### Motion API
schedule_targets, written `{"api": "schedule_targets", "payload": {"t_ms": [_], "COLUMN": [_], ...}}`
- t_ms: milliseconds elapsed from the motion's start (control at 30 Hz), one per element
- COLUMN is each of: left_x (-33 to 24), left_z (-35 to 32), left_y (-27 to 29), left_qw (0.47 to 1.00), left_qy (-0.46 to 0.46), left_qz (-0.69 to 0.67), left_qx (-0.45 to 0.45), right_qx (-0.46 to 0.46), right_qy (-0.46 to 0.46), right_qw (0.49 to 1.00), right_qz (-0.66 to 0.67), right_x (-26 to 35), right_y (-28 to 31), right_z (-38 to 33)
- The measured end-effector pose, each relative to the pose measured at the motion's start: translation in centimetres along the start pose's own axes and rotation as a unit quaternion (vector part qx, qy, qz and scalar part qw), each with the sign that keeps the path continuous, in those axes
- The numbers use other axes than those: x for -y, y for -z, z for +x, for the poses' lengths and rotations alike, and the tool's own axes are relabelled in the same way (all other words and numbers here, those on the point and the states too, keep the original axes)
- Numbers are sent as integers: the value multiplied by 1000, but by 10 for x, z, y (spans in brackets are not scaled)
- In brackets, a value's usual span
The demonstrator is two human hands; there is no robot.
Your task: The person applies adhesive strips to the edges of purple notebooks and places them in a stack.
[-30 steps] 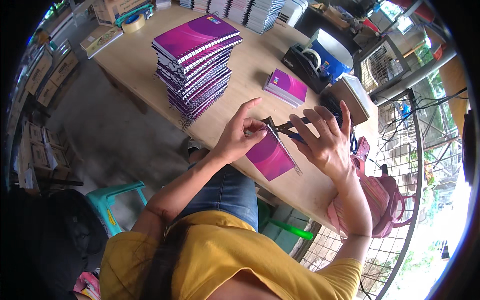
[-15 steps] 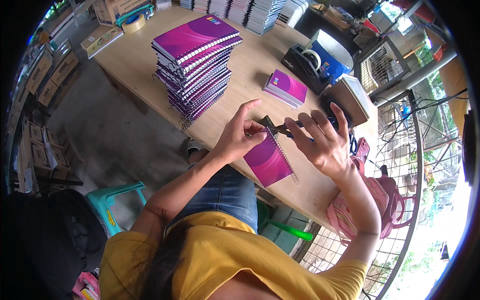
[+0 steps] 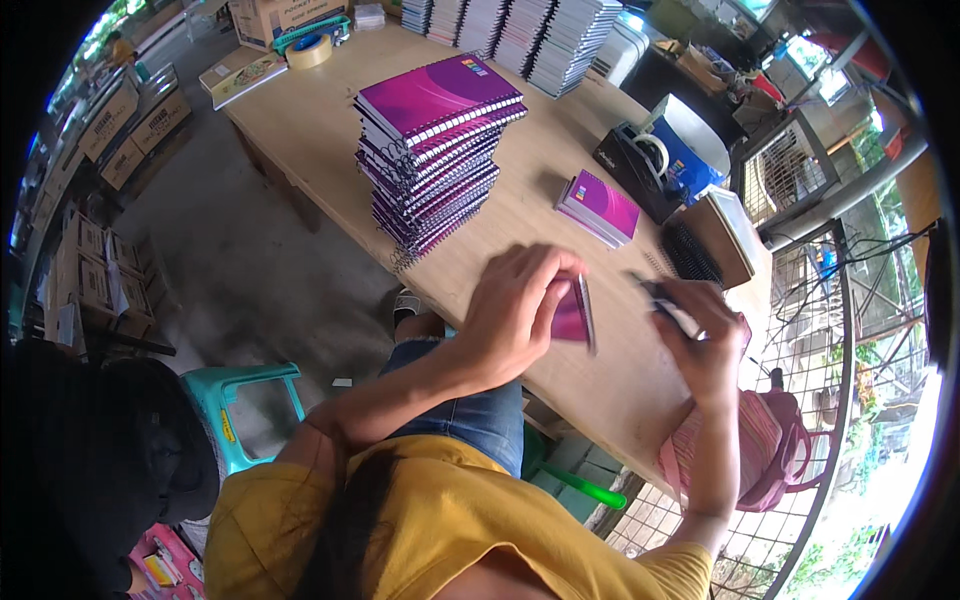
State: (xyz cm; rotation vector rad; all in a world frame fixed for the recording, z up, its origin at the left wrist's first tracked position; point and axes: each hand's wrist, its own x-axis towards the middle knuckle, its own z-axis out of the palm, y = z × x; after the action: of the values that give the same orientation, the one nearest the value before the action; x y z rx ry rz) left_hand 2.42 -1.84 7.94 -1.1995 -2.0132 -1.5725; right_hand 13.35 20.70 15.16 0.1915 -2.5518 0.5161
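My left hand (image 3: 512, 315) is closed on a small purple spiral notebook (image 3: 572, 318), which stands tilted at the near table edge with its coil side to the right. Part of the cover is hidden behind my fingers. To the right, just above the table, my right hand (image 3: 705, 335) grips dark pliers (image 3: 655, 290), blurred by motion; their jaws are clear of the notebook. Beyond my hands lies a low pile of small purple booklets (image 3: 600, 207). A tall stack of purple spiral notebooks (image 3: 440, 95) rises to the left of it.
At the right of the table (image 3: 530, 215) stand a black tape dispenser (image 3: 635, 165), a blue-and-white roll-shaped thing (image 3: 695, 150) and a box with black coils (image 3: 690, 250). Several paper stacks (image 3: 570, 45) line the far edge. A pink bag (image 3: 740, 440) sits by the mesh.
My right hand has drawn the pliers away from the notebook's coil, down and to the right. My left hand has turned the notebook more edge-on. The view has shifted slightly.
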Motion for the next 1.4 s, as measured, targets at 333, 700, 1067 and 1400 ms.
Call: {"api": "schedule_targets", "payload": {"t_ms": [333, 700, 1067, 1400], "left_x": [-2, 92, -1, 212], "left_z": [189, 114, 80, 166], "left_y": [191, 170, 109, -168], "left_qw": [992, 971, 969, 937], "left_qy": [85, 127, -227, 296], "left_qz": [-20, 144, 70, 149], "left_qx": [-95, -140, -73, 115], "right_qx": [-12, -60, -42, 26], "right_qy": [-296, -395, -291, -185], "right_qw": [955, 916, 940, 976], "right_qz": [4, -5, -175, -112], "right_x": [-57, -73, -68, -76], "right_y": [7, -55, -102, -164], "right_z": [-93, -157, -158, -58]}}
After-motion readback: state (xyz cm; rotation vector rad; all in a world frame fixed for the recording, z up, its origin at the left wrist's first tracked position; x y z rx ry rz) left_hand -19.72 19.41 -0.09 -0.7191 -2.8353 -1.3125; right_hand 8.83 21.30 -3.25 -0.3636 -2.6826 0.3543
